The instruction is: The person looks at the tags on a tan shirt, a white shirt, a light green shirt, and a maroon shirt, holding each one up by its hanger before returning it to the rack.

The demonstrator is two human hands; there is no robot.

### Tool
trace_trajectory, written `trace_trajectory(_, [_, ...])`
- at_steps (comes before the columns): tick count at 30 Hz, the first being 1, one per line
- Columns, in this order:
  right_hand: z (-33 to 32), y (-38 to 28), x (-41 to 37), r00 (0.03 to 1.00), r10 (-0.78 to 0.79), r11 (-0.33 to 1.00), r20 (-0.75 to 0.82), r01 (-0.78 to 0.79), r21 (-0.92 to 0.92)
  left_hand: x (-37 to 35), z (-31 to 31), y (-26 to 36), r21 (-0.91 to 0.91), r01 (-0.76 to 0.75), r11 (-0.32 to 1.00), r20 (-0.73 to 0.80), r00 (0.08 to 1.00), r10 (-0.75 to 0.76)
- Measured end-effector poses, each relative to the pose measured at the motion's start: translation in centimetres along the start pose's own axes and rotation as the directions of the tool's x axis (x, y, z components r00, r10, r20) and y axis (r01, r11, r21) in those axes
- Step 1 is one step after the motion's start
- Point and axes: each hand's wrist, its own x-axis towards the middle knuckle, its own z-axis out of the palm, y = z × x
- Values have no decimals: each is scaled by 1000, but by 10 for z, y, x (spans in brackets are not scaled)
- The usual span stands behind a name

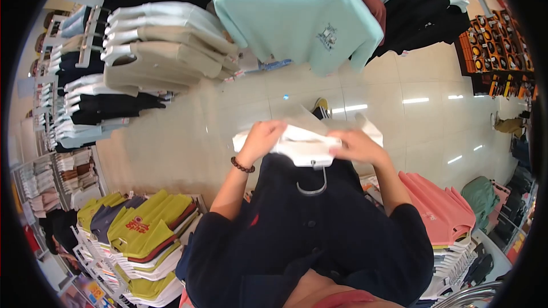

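In front of my chest is a white plastic hanger with a metal hook that points towards me. A white garment is on or around the hanger, partly blurred, so its shape is hard to make out. My left hand, with a beaded bracelet on the wrist, is closed on the garment at the hanger's left side. On the other side my right hand grips the cloth near the hanger's right shoulder, its fingers slightly smeared by motion.
A mint-green sweatshirt hangs ahead, with beige shirts to its left and black ones to its right. Olive-green shirts and pink shirts hang close on either side of me. A sunglasses rack stands far right.
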Motion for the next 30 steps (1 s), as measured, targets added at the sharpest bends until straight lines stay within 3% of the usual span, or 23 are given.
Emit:
trace_trajectory(2, [-11,-1,-19,997,-72,990,-28,75,123,18,8,-12,9,14,1000,67,998,-14])
trace_trajectory(4, [-26,1,-33,996,-54,998,-69,56,40,36,15,-2,19,35,999,142,989,-38])
trace_trajectory(6, [-43,13,-47,979,35,999,-201,-34,9,53,21,26,-1,-53,999,130,990,52])
trace_trajectory(7, [-54,19,-56,937,7,999,-349,8,41,64,15,38,76,-38,996,236,971,19])
trace_trajectory(8, [-69,22,-65,904,77,994,-420,-38,101,77,17,47,82,-40,996,237,971,20])
trace_trajectory(10, [-95,33,-90,799,217,975,-561,-145,170,101,26,65,62,-364,929,145,925,352])
trace_trajectory(13, [-137,52,-136,597,348,930,-723,-315,188,133,28,82,147,-377,915,125,924,361])
trace_trajectory(15, [-160,61,-166,418,330,906,-846,-393,159,150,29,94,183,-416,891,73,909,409])
trace_trajectory(17, [-188,60,-189,343,285,875,-895,-475,97,154,30,111,117,-98,988,205,976,72])
trace_trajectory(21, [-247,39,-199,370,123,916,-921,-399,-38,163,54,90,114,-213,970,216,959,185])
trace_trajectory(24, [-285,32,-205,358,180,877,-916,-481,-16,160,67,89,143,-197,970,263,952,154])
trace_trajectory(26, [-308,27,-196,269,127,797,-955,-601,-63,157,75,87,119,-117,986,266,961,82])
trace_trajectory(27, [-318,13,-182,266,211,696,-941,-717,-47,157,79,92,91,-62,994,264,964,37])
trace_trajectory(28, [-327,17,-170,272,203,700,-940,-712,-55,158,82,92,90,-62,994,254,967,37])
trace_trajectory(30, [-341,33,-140,434,-70,775,-898,-543,-323,160,90,89,150,-32,988,262,965,-8])
